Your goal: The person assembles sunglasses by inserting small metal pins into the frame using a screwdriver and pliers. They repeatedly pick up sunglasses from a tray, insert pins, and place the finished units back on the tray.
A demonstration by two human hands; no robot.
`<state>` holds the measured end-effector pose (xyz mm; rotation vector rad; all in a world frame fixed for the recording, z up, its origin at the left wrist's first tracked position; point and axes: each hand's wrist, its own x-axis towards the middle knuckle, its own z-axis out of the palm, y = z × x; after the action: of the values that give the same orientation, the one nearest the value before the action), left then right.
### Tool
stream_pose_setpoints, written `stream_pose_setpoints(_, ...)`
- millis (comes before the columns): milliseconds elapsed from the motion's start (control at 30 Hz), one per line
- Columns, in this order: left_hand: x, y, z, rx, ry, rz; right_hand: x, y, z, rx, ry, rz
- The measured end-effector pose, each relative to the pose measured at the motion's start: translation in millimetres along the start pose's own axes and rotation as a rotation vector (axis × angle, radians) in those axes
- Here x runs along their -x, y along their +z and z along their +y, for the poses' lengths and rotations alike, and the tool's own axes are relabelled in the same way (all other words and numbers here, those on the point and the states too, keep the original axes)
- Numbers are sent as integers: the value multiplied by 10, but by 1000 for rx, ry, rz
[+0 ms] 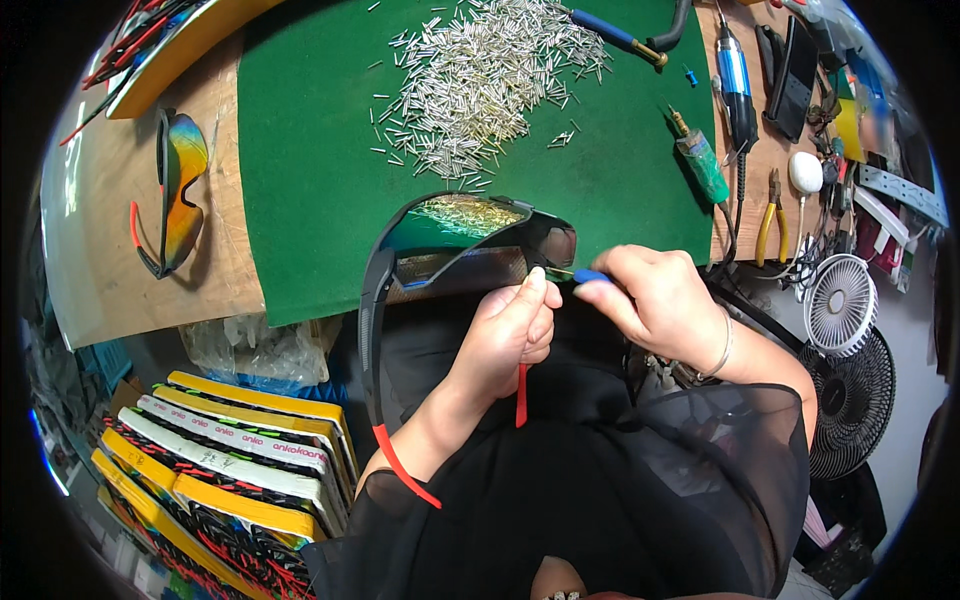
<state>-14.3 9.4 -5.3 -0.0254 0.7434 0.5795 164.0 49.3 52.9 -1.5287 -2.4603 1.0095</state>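
Observation:
Wraparound sunglasses [372, 310] with a black frame and red temple tips are held up at the near edge of the green mat. My left hand [510, 335] pinches them by the hinge on their right side, and that side's red tip hangs below my fingers. In my right hand [660, 300] is a small screwdriver [592, 276] with a blue handle. Its thin shaft points left to the same hinge, close to my left thumb. Whether the tip sits in a screw is too small to tell. Beyond the glasses lies a heap of small silver metal pins [490, 85].
Sunglasses with orange mirrored lenses [183, 195] lie at left on the wooden table. At right are a green-handled tool [703, 165], a blue corded tool [735, 85], yellow pliers [772, 220] and a white fan [840, 305]. Boxes of temple arms [240, 430] stand lower left.

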Motion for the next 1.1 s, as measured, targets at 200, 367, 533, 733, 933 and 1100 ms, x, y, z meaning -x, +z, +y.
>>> stream_pose_setpoints(200,-7,5,0,4,-11,12,-8,28,-51,-92,-27,158)
stream_pose_setpoints(367,-3,-3,3,-17,-12,19,2,-3,24,44,-39,-21)
stream_pose_setpoints(533,0,12,10,8,-10,16,-5,-5,-50,-62,-52,92)
stream_pose_setpoints(733,-7,-10,-5,12,-11,3,5,-31,-46,44,-103,50)
stream_pose_setpoints(933,-3,-1,3,21,0,2,23,-11,-30,65,-38,7)
stream_pose_setpoints(1100,-3,17,21,6,-26,16,-5,-40,-89,-9,-66,122)
